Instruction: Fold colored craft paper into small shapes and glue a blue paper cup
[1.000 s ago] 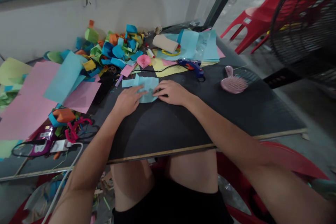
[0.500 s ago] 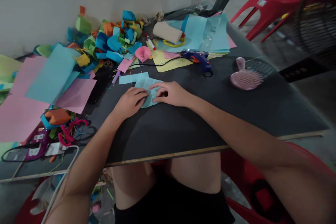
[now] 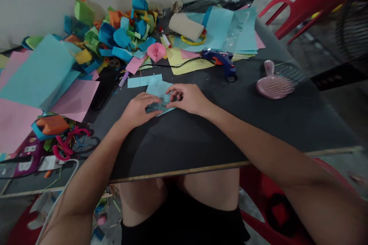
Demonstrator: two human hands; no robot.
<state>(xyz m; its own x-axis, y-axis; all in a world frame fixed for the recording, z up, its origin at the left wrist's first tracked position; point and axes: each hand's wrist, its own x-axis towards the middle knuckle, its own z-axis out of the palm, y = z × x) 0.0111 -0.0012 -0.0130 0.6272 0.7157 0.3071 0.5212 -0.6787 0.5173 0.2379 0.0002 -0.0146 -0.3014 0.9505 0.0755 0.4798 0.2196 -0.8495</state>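
Observation:
A light blue piece of paper [image 3: 157, 89] lies on the dark table in front of me, partly covered by both hands. My left hand [image 3: 139, 110] rests at its left side, fingers stretched over the paper and thumb apart along its lower edge. From the right, my right hand [image 3: 190, 98] reaches onto the same paper; its fingers are bent, with a gap between them and the thumb. Just behind, a light blue paper strip [image 3: 140, 81] lies flat, touching or overlapping the paper's upper edge. Whether the fingertips pinch any of the paper is hard to see.
A blue glue gun [image 3: 222, 59] lies behind my right hand, its cord running left. Folded paper pieces [image 3: 120, 38] are heaped at the back. Coloured sheets [image 3: 37, 72] cover the left side. A pink hairbrush [image 3: 273, 84] lies right. The table's front edge [image 3: 184, 171] is near my lap.
The view has shifted slightly. My left thumb has spread away from its fingers, and my right fingers have curled in more. The paper lies flatter, its lower edge now straighter.

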